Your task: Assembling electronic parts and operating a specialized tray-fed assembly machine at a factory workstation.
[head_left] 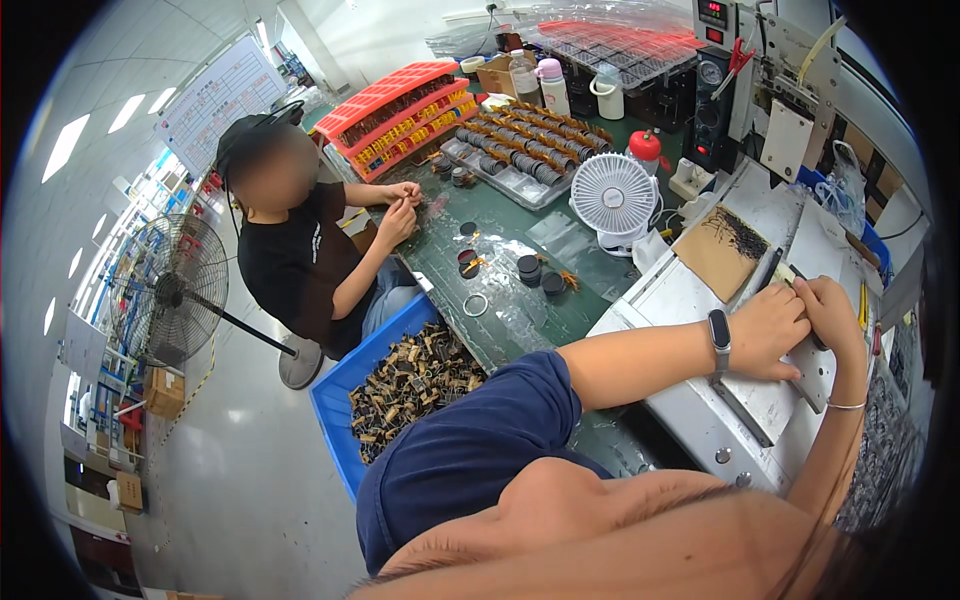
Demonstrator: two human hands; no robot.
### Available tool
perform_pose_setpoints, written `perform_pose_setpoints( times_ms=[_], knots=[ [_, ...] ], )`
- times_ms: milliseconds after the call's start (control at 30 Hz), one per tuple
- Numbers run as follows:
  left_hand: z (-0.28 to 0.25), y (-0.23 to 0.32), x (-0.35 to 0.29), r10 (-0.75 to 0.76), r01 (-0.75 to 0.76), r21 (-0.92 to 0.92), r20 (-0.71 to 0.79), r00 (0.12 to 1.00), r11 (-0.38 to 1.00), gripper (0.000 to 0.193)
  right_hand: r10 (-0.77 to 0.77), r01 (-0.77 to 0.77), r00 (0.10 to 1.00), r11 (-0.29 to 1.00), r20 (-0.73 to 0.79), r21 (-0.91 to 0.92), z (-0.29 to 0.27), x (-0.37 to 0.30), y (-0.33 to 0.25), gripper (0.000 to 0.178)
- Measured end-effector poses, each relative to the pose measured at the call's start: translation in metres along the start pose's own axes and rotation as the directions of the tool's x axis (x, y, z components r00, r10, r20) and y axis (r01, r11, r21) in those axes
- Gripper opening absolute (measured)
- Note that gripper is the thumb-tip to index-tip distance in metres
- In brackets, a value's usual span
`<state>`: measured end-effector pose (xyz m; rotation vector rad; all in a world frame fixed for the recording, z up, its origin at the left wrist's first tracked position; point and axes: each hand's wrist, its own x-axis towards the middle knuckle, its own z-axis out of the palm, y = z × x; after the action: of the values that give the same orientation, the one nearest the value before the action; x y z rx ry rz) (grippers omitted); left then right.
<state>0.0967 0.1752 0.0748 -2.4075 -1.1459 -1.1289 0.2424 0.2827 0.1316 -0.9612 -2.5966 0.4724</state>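
My left hand (765,335), with a grey smartwatch (719,342) on its wrist, is curled over a metal fixture on the white machine bed (680,400). Close against it is my right hand (833,318), fingers bent and a thin bracelet (847,406) at the wrist. The fingertips of both hands meet around a small spot next to a dark bar (768,270). What they grip is hidden or too small to make out. Left of the hands lies a brown cardboard piece (705,262) bearing a heap of thin black pins (735,236).
A white fan (613,198) stands on the green table (520,345) near dark round parts (529,268). A blue bin (335,415) of small parts sits at the table's left edge. Across from me, another person (300,255) handles something small. Red trays (385,100) stand behind.
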Motion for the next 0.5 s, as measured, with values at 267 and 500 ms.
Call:
perform_pose_setpoints(
  times_ms=[267,500],
  knots=[
    [0.001,-0.001,0.000,-0.002,0.001,-0.014,-0.064,0.998,1.000,0.052,0.027,-0.028,0.999,1.000,-0.016,-0.014,0.002,0.004,0.005,0.040],
    [-0.002,-0.001,0.002,0.009,-0.006,0.022,-0.142,0.990,1.000,0.036,-0.033,0.033,0.999,0.999,-0.037,0.004,0.006,-0.001,0.006,0.025]
  ],
)
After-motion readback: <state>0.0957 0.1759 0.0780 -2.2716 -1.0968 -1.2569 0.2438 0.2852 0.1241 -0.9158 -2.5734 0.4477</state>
